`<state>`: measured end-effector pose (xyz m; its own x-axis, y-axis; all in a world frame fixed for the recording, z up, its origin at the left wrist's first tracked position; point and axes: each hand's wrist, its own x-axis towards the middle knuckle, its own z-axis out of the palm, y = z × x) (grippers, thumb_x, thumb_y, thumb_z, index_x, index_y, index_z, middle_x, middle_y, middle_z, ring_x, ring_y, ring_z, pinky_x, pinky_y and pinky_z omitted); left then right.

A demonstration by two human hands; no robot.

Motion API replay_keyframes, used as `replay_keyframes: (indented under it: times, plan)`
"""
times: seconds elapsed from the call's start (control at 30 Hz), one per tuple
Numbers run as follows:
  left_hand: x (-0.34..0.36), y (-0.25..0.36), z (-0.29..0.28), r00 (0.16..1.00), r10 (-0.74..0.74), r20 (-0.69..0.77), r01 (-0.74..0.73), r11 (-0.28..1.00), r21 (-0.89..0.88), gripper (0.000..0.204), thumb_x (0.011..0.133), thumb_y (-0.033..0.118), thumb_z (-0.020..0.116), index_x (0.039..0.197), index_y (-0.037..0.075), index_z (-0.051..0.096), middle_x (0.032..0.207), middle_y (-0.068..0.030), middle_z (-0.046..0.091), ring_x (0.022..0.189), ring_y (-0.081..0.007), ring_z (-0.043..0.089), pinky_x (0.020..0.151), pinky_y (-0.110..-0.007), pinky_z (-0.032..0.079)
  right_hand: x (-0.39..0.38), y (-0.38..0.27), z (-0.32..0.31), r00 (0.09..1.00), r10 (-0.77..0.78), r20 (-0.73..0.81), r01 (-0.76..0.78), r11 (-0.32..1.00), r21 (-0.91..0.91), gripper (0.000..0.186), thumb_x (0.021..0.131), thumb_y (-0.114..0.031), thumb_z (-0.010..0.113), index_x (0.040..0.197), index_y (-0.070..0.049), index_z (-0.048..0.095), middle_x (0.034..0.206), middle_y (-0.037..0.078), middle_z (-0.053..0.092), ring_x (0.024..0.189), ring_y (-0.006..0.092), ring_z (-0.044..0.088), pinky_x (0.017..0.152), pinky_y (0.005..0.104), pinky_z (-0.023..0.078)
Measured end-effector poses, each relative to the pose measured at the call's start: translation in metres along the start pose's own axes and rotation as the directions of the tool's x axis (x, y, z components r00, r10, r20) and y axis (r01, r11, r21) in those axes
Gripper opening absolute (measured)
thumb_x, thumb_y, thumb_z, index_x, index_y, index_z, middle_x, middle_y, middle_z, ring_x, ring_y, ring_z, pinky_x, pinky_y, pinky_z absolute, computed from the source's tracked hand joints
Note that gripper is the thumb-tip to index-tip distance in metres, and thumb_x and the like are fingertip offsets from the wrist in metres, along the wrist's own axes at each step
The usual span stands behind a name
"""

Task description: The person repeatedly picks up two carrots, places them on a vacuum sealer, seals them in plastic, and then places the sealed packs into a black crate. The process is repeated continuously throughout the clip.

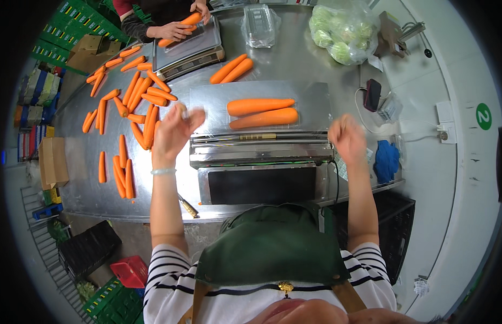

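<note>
Two large carrots (pixel 264 117) lie side by side under or on clear plastic film (pixel 208 110), on the plate of a tabletop film-wrapping machine (pixel 256 154) in front of me. My left hand (pixel 175 132) is raised beside the machine's left end. Its fingers are bent and smeared by motion, so its grip does not show. Off the right end, my right hand (pixel 348 140) has its fingers curled together in a pinch; whatever they hold is hidden. Beyond the film rests another pair of carrots (pixel 232 70).
Loose carrots (pixel 140 94) spread over the steel table's left side. Across the table, a co-worker's hands (pixel 178 31) hold carrots over a scale (pixel 191 56). Bagged green vegetables (pixel 343 32), clear trays (pixel 259 26), a phone (pixel 372 94), a blue glove (pixel 387 162) and a knife (pixel 187 206) lie around.
</note>
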<state>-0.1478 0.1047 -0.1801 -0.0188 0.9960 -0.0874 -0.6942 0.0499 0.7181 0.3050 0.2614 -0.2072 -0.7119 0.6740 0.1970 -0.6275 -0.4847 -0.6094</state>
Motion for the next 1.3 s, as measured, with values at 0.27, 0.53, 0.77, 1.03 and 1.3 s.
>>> replay_keyframes:
  times: [0.27,0.53,0.77,1.03,1.3]
  plan:
    - [0.121,-0.101,-0.056,0.931,0.336,-0.139,-0.042,0.479,0.877,0.018,0.106,0.020,0.051,0.098,0.004,0.049,0.115,-0.0189,0.068,0.104,-0.0261,0.066,0.093,-0.035,0.050,0.128,0.091,-0.100,0.935,-0.176,-0.308,-0.272,0.203,-0.941,0.021,0.105,-0.022,0.052,0.106,-0.002,0.054,0.104,0.011,0.073,0.098,0.0245,0.069,0.087,0.0367,0.052]
    - [0.104,-0.067,-0.033,0.898,-0.372,-0.234,0.430,0.630,0.647,0.039,0.103,0.038,0.057,0.119,0.003,0.064,0.086,0.0010,0.064,0.070,-0.0080,0.049,0.064,-0.023,0.038,0.133,0.054,-0.067,0.692,0.465,-0.553,-0.650,0.067,-0.757,0.039,0.096,-0.038,0.064,0.092,0.001,0.069,0.077,0.014,0.066,0.067,0.0222,0.057,0.067,0.0346,0.047]
    - [0.076,-0.089,-0.024,0.928,-0.100,-0.360,0.356,0.532,0.768,0.061,0.104,0.053,0.047,0.100,-0.004,0.069,0.065,0.0004,0.052,0.054,-0.0088,0.042,0.050,-0.026,0.035,0.092,0.064,-0.050,0.922,0.143,-0.360,-0.379,0.136,-0.915,0.049,0.102,-0.042,0.054,0.092,0.005,0.064,0.074,0.013,0.060,0.069,0.0242,0.053,0.069,0.0362,0.044]
    - [-0.050,-0.084,0.036,0.752,-0.444,-0.487,0.659,0.522,0.542,0.060,0.101,0.060,0.049,0.081,0.005,0.062,0.058,0.0053,0.037,0.046,-0.0077,0.028,0.041,-0.027,0.022,-0.018,0.047,0.065,0.695,0.436,-0.572,-0.700,0.229,-0.676,0.051,0.104,-0.050,0.046,0.099,-0.001,0.061,0.073,0.008,0.062,0.047,0.0132,0.053,0.042,0.0274,0.041]
    - [-0.107,-0.194,-0.005,0.870,-0.019,-0.492,0.486,0.197,0.851,0.056,0.098,0.048,0.060,0.079,-0.004,0.067,0.062,-0.0114,0.063,0.057,-0.0221,0.059,0.057,-0.038,0.044,-0.133,0.145,-0.014,0.772,0.097,-0.628,-0.635,0.074,-0.769,0.045,0.100,-0.043,0.057,0.091,0.001,0.061,0.079,0.023,0.064,0.075,0.0419,0.064,0.067,0.0467,0.047]
